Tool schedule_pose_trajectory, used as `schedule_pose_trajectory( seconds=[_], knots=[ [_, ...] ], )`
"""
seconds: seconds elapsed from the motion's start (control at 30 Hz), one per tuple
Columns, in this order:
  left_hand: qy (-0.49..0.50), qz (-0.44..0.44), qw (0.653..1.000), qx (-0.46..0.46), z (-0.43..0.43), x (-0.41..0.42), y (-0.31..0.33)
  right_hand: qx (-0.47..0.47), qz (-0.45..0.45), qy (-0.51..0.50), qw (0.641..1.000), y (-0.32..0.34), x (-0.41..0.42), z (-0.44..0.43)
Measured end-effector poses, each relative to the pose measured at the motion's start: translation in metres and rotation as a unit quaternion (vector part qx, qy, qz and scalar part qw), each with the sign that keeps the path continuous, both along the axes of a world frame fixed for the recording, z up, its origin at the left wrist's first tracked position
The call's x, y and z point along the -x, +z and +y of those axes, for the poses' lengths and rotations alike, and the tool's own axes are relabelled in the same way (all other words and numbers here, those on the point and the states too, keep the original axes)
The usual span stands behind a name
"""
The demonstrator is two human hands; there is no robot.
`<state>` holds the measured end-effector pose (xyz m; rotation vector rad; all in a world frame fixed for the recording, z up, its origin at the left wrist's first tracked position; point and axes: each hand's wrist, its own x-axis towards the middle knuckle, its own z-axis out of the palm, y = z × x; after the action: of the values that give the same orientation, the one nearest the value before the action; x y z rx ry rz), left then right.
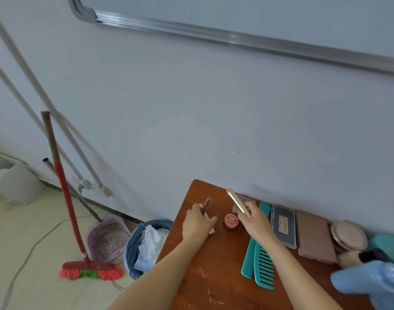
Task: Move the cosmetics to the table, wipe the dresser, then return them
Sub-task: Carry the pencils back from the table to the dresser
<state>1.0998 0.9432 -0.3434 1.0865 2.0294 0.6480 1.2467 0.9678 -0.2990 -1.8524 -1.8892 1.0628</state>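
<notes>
Far left of the red jar, off the wooden top: broom, dustpan, lined bin. Just left of the jar, the left hand has its fingers curled round a slim brown tube. The tube's long axis runs toward the wall, tip leaning slightly right. There's a pink item under that hand, can't tell what.

Jar: round, red lid, pale lettering, unreadable.

Just right of the jar, the right hand pinches a gold tube: shiny, slender, lifted, pointing up-left toward the wall. Hands apart, jar between them.

Further right of the jar: two teal combs, a dark clear-lid palette with an unreadable label, a mauve palette, a round pink compact.
</notes>
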Motion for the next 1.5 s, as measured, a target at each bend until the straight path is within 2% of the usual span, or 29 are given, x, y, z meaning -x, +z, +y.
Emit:
schedule_pose_trajectory(
  seconds=[0.17, 0.5, 0.63, 0.77, 0.93, 1.17, 1.27, 1.5],
  knots=[
    [0.024, 0.035, 0.999, 0.022, 0.003, -0.013, 0.002, 0.001, -0.002, -0.008, 1.0, -0.001, -0.007, 0.0],
    [0.001, -0.113, 0.988, -0.103, -0.009, 0.015, 0.034, -0.047, 0.035, -0.019, 0.998, 0.009, -0.011, -0.009],
    [-0.06, -0.139, 0.983, -0.105, -0.001, 0.024, 0.042, -0.051, 0.053, -0.071, 0.995, 0.02, -0.01, -0.027],
    [-0.178, -0.183, 0.962, -0.098, 0.012, 0.021, 0.058, -0.034, 0.073, -0.185, 0.979, 0.03, -0.012, -0.059],
    [-0.323, -0.209, 0.92, -0.078, -0.011, 0.028, 0.067, -0.073, 0.108, -0.333, 0.934, 0.031, 0.011, -0.129],
    [-0.458, -0.205, 0.865, -0.017, -0.073, 0.025, 0.07, -0.133, 0.038, -0.52, 0.843, 0.035, 0.063, -0.254],
    [-0.52, -0.223, 0.825, -0.011, -0.113, 0.005, 0.08, -0.146, 0.018, -0.574, 0.805, 0.049, 0.068, -0.311],
    [-0.648, -0.205, 0.733, -0.026, -0.248, -0.036, 0.099, -0.193, -0.029, -0.688, 0.699, 0.074, 0.082, -0.461]
  ],
)
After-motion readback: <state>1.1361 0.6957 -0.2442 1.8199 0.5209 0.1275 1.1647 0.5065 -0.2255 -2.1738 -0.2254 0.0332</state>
